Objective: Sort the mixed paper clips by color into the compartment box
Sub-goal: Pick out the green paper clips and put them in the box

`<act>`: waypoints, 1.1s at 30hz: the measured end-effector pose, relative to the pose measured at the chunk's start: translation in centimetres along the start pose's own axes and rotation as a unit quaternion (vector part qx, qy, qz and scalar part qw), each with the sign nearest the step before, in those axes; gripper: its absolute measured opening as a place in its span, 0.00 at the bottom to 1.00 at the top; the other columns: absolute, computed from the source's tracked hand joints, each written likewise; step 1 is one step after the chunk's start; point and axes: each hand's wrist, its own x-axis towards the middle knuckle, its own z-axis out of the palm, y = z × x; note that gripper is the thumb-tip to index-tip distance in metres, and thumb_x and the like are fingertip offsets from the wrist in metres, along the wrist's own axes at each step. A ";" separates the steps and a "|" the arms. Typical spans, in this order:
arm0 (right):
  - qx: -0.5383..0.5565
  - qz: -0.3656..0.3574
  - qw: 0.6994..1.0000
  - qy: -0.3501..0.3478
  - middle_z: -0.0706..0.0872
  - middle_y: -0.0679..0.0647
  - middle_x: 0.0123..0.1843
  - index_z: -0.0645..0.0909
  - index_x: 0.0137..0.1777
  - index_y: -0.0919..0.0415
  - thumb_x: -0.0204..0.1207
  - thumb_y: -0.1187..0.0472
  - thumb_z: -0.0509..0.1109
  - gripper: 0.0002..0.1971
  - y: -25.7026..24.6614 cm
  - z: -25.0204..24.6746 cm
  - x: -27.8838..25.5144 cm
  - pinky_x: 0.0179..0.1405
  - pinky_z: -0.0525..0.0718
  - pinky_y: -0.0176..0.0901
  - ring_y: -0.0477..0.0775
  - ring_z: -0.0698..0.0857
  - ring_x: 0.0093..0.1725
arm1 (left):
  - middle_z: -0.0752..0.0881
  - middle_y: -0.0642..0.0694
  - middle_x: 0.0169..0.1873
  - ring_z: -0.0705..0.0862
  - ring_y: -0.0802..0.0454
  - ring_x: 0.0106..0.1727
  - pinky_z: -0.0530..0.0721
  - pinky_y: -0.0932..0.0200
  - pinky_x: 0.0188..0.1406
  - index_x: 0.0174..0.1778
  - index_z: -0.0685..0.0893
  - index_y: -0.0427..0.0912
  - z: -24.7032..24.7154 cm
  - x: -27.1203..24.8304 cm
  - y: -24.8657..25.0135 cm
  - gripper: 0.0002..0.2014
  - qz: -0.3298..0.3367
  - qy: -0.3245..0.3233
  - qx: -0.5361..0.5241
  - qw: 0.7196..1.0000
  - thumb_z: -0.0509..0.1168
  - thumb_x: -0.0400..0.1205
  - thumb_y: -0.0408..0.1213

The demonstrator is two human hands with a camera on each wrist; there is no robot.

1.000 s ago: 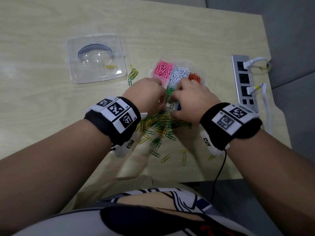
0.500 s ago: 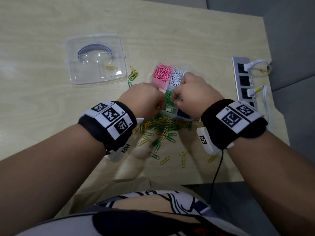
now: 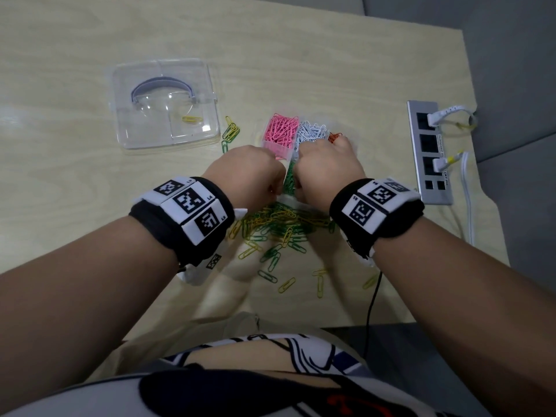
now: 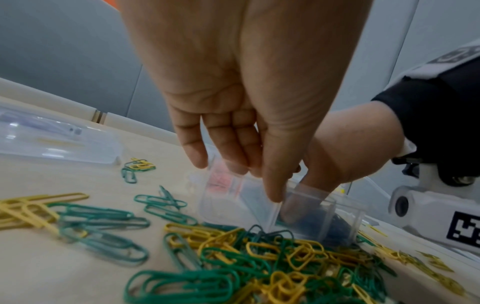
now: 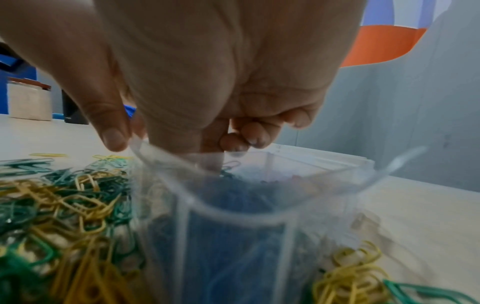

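A: Biggest risk? The compartment box (image 3: pixel 293 152) sits right against the loose pile (image 3: pixel 279 224) of green + yellow clips on the desk (image 3: pixel 301 55), and both hands crowd its near edge. A nudge from either wrist could tip or shove it, spilling sorted pink clips (image 3: pixel 281 133) and white clips (image 3: pixel 311 132) back into the mix.

B: And the hands themselves?

A: Left hand (image 4: pixel 249 115) has fingers hanging down, thumb tip on the clear divider wall; whether it pinches the wall or just touches it, can't tell. Right hand (image 5: pixel 207 82) has fingers curled low over the blue compartment, thumb beside the rim; can't tell if a clip is held. If one is, it may drop in the wrong cell, since the green section lies just beside.

B: What do the wrist views add vs the head cam?

A: Head view hides all fingertips behind the knuckles, but shows pink, white, orange sections, plus the clear lid (image 3: pixel 165 103) well apart w/ one yellow clip on it. Right wrist shows blue clips (image 5: pixel 233 226) the head cam barely catches
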 end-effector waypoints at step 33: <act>0.309 0.148 0.921 0.182 0.78 0.48 0.45 0.82 0.41 0.50 0.76 0.55 0.67 0.04 5.1 1.1 -3.3 0.58 0.81 0.57 0.53 0.81 0.44 | 0.83 0.38 0.38 0.81 0.39 0.39 0.75 0.51 0.34 0.78 0.58 0.40 0.8 1.8 -0.3 0.33 -0.189 0.095 -0.144 0.967 0.60 0.77 0.25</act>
